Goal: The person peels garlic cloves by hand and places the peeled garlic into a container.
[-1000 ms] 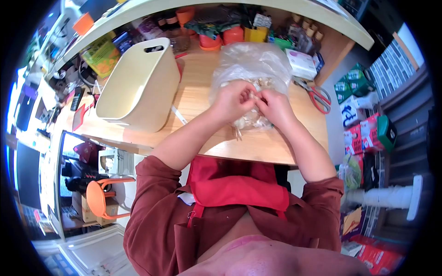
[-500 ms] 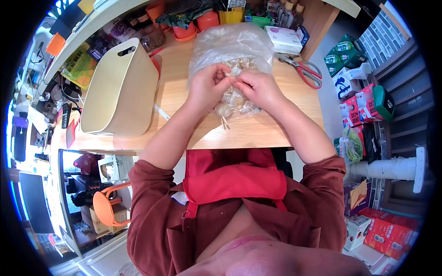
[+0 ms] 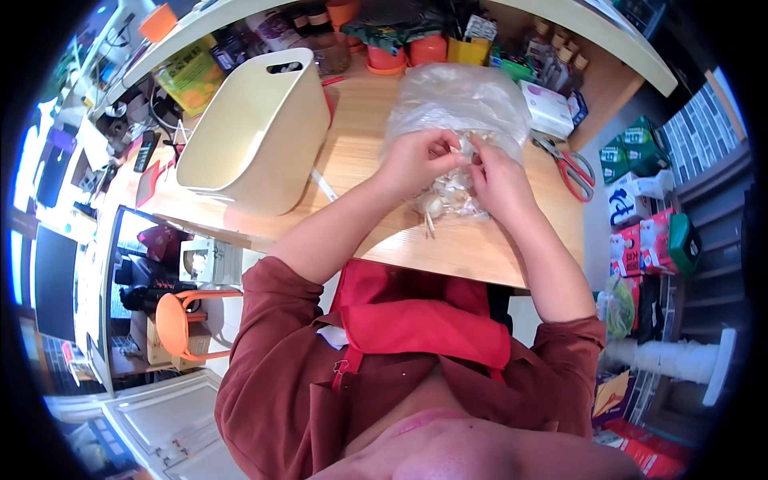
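My left hand (image 3: 422,162) is closed in a pinch on a small pale garlic clove (image 3: 464,150), over a clear plastic bag (image 3: 456,94) that lies on the table. Close beside it, my right hand (image 3: 500,178) has thumb and fingertips pressed together at the same clove; the exact contact is partly hidden. Beneath both hands, loose garlic skins (image 3: 458,196) are spread on the plastic. A whole garlic bulb (image 3: 430,205) with its stalk rests at the near edge of the bag, just below my left hand.
A cream bin (image 3: 248,132) stands on the table (image 3: 360,208) to the left. Red-handled scissors (image 3: 574,172) lie at the right, near a white box (image 3: 547,110). Orange pots (image 3: 426,50) and small bottles (image 3: 564,60) line the back under a shelf.
The view has turned, so the table and hands appear further right. My fingertips have drawn slightly apart, with my right hand lifting off a little to the right.
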A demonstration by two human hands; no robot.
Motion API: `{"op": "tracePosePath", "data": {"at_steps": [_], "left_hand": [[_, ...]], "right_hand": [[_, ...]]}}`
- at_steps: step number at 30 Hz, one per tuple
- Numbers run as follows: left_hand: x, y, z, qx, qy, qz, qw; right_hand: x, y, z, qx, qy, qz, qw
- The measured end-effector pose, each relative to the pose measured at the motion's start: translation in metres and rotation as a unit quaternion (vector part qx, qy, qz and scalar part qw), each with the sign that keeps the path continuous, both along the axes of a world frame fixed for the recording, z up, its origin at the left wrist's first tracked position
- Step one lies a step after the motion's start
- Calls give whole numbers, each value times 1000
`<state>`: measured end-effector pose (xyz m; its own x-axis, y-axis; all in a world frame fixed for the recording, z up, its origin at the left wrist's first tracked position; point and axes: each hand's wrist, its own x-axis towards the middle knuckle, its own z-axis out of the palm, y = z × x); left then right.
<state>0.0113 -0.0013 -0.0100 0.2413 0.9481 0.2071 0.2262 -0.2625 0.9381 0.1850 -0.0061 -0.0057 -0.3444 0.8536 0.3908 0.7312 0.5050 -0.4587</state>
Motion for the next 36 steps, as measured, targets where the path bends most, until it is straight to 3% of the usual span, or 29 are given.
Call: {"op": "tracePosePath", "data": {"at_steps": [4, 12, 24, 31, 33, 36], "left_hand": [[0, -1, -1, 71, 11, -1, 997], [1, 0, -2, -22, -81, -55, 995], [2, -1, 1, -24, -84, -26, 996], [3, 5, -9, 4, -117, -3, 993], [3, -1, 1, 2, -59, 17, 998], [2, -2, -3, -11, -69, 9, 997]], "right_hand": [[0, 1, 0, -15, 36, 15, 999], [-4, -1, -9, -88, 229, 82, 966], [-3, 5, -11, 75, 162, 93, 980], [-2, 2, -12, -16, 218, 104, 970], [-3, 2, -11, -64, 227, 91, 967], [1, 7, -14, 17, 167, 100, 981]]}}
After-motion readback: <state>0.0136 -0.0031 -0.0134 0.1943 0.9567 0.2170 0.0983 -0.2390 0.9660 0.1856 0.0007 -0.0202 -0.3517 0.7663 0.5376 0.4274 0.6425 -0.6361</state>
